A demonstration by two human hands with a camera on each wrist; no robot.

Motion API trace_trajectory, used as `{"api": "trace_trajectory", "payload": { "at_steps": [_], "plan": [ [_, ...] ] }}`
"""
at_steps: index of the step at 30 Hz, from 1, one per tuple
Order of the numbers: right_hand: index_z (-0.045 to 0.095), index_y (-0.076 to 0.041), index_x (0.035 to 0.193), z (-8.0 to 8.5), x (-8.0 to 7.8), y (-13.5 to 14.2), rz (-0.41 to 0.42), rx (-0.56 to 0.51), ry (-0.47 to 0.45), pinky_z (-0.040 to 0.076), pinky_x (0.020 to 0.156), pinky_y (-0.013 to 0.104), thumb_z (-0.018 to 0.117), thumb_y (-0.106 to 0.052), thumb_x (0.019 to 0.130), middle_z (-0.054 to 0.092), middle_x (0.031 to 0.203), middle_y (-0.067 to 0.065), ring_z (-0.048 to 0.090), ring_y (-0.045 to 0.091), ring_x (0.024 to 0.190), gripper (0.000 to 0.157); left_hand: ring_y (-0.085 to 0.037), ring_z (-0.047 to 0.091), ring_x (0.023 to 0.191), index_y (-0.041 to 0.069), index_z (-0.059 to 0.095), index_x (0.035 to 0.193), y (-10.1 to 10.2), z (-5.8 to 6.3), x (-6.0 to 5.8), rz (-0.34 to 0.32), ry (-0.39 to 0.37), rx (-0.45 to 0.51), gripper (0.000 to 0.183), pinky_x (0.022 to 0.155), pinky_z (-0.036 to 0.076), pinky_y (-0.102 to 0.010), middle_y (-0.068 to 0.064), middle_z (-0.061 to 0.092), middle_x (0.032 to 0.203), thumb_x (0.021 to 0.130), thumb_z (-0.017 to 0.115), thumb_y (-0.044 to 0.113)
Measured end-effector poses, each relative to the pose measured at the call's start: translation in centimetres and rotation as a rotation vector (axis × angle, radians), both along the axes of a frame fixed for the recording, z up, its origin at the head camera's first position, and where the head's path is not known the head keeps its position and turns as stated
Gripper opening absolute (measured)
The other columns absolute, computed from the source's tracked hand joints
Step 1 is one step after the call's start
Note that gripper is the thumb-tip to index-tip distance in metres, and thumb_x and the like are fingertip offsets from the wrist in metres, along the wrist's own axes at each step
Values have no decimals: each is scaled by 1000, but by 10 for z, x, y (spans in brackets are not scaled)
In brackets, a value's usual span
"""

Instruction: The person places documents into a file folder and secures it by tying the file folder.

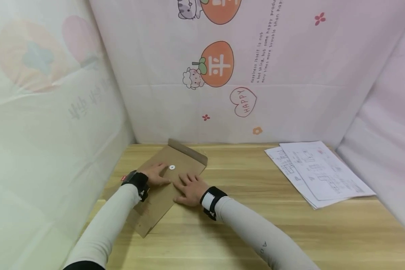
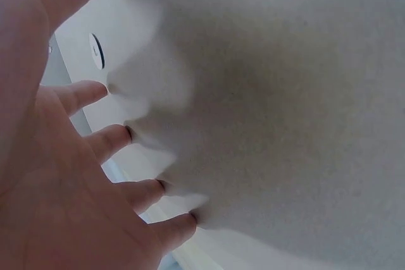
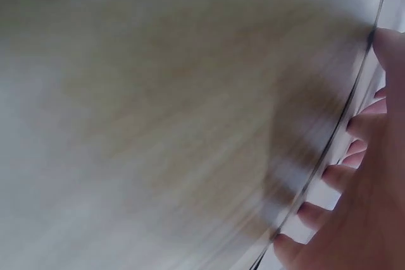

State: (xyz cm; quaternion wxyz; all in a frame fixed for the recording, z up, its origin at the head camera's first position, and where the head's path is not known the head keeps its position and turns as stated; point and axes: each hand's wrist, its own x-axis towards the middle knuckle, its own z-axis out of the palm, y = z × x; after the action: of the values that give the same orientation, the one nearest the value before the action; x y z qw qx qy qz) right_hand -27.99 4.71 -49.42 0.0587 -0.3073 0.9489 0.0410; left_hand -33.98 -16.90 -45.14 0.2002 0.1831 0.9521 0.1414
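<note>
A brown kraft-paper document envelope [image 1: 158,202] lies slanted at the left of the table, its flap [image 1: 189,152] folded out at the far end. A round white button [image 1: 172,167] sits on its face, just beyond the fingers of my left hand [image 1: 154,175]. That hand spreads over the envelope, and in the left wrist view its fingertips [image 2: 183,222] press the paper. My right hand [image 1: 193,190] rests on the envelope's right edge with fingers spread. In the right wrist view, the fingertips [image 3: 336,176] line up along that edge.
Several printed sheets [image 1: 324,172] overlap in a pile at the right of the wood-grain table [image 1: 243,232]. A patterned white cloth [image 1: 290,112] hangs behind, with more cloth along both sides. A small red tag [image 1: 123,178] shows beside the left wristband.
</note>
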Motion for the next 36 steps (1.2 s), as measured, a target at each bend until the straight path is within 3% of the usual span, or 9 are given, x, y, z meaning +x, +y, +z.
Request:
{"api": "trace_trajectory", "payload": {
  "at_steps": [7,18,23,29,36],
  "plan": [
    [28,-31,163,-2,7,6,-27,-3,-25,19,123,53,37,-69,101,22,169,8,21,38,154,73,-48,11,153,6,21,163,7,-2,0,-33,-32,48,82,120,17,-63,-27,13,167,101,61,42],
    [30,-31,162,-4,25,26,-22,-25,4,22,121,57,36,-66,103,24,169,9,22,39,153,68,-49,15,152,8,25,162,24,0,14,-106,15,1,82,119,22,-62,-26,18,166,99,61,46],
    [29,-32,162,-7,29,37,-29,-38,-10,22,120,59,36,-66,103,22,169,8,21,39,154,68,-50,19,150,10,27,161,31,-8,13,-134,55,-28,85,115,25,-66,-24,22,165,97,60,54],
    [28,-32,163,-5,37,47,-28,-42,-33,23,118,63,34,-65,104,21,169,9,21,41,153,68,-46,16,153,11,26,163,43,1,23,-144,51,-46,80,120,20,-61,-21,22,167,100,59,49],
    [27,-33,163,1,45,59,-42,-42,-69,24,116,67,36,-62,105,23,169,8,21,42,153,66,-47,16,153,11,26,163,54,-5,27,-171,65,-50,81,119,22,-60,-22,22,166,100,59,50]
  ]
}}
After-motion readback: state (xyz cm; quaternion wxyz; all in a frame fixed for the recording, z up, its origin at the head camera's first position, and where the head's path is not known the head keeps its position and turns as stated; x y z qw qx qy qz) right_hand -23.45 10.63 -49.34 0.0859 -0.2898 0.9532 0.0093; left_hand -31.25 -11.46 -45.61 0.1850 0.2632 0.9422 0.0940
